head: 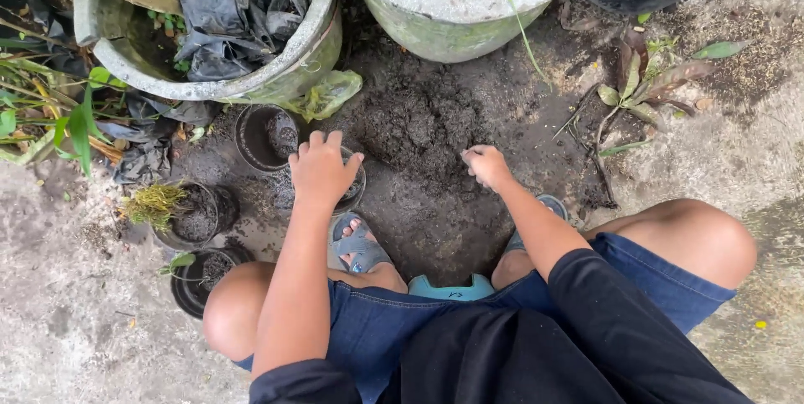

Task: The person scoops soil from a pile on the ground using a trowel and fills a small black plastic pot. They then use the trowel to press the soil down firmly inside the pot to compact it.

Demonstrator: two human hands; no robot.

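I sit low over a pile of dark soil point(419, 123) on the ground. My left hand point(322, 171) rests on the rim of a small black plastic pot point(356, 190) part-filled with soil, gripping it from above. My right hand point(486, 165) is closed in a loose fist at the near edge of the soil pile, fingers curled down into the dirt. Whether it holds soil I cannot tell. Another small black pot point(264, 136) lies just left of my left hand.
Two more small pots stand at the left, one with roots and moss point(180, 211), one with a seedling point(201, 278). Two large grey planters point(209, 27) point(461, 10) stand behind the soil. A pulled plant point(645, 90) lies on the right. My sandalled foot point(360, 245) is below the pot.
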